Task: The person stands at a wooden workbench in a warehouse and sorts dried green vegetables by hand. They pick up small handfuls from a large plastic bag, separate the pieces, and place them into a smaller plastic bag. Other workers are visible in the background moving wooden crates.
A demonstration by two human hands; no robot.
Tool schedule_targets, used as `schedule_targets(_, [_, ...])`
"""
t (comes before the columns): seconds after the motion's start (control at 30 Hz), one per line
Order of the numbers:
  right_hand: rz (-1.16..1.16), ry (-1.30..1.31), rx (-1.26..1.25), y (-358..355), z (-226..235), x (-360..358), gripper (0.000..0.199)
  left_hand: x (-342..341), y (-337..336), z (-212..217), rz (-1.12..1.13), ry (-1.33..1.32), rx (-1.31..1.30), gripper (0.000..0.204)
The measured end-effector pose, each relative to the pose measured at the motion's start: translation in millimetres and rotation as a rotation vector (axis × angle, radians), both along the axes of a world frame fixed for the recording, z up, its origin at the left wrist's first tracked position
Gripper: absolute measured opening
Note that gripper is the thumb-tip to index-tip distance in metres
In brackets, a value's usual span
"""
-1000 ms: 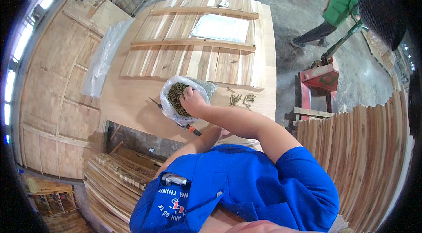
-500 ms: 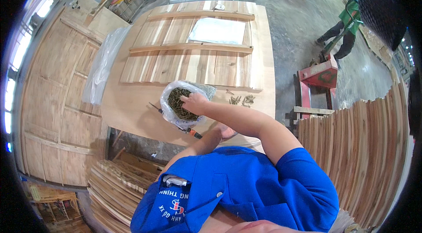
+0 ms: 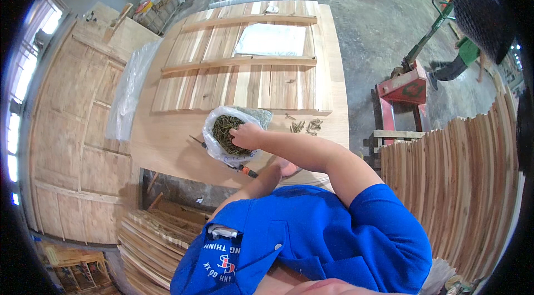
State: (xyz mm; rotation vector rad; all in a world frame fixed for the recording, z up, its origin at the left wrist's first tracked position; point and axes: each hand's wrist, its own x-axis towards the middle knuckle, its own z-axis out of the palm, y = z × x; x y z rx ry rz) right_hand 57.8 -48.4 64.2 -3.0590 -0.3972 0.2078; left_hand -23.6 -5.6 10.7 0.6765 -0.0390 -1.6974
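Blue short-sleeved shirt, pale round button, red-and-white chest emblem

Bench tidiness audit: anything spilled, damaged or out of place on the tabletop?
One mild oddity: small loose brass-coloured metal fasteners lie on the pale wooden tabletop, right of the open white plastic bag holding similar ones. Mostly clustered, so possibly set out rather than spilled. No obvious damage visible.

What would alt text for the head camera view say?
A person's right hand reaches into an open plastic bag of gold-coloured screws on a wooden table. Loose screws lie right of the bag, a plank panel beyond.
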Motion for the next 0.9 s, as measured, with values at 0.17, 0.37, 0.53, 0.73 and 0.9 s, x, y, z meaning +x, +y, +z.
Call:
schedule_targets(0.17, [-0.01, 0.059, 0.028, -6.2, -8.1, 0.8, 0.013, -3.2, 0.2, -3.7, -0.143, -0.45, -0.208, 0.038])
schedule_targets(0.37, [-0.071, 0.018, 0.265, -15.9, -6.7, 4.4, 0.012, 0.3, 2.7, -9.8, -0.083, -0.165, -0.094, 0.038])
schedule_targets(0.53, [-0.175, -0.062, 0.689, -18.0, -6.4, 3.7, 0.018, 0.4, 3.2, -10.3, -0.072, -0.11, -0.064, 0.038])
schedule_targets(0.73, [-0.678, 0.458, 2.215, -7.8, -11.8, -8.1, 0.004, 3.7, 8.9, -15.5, -0.052, -0.063, -0.041, 0.038])
schedule_targets(0.9, [-0.798, 0.62, 2.378, 0.4, -18.6, -12.1, 0.012, 4.7, 13.2, -21.6, -0.033, -0.032, -0.017, 0.038])
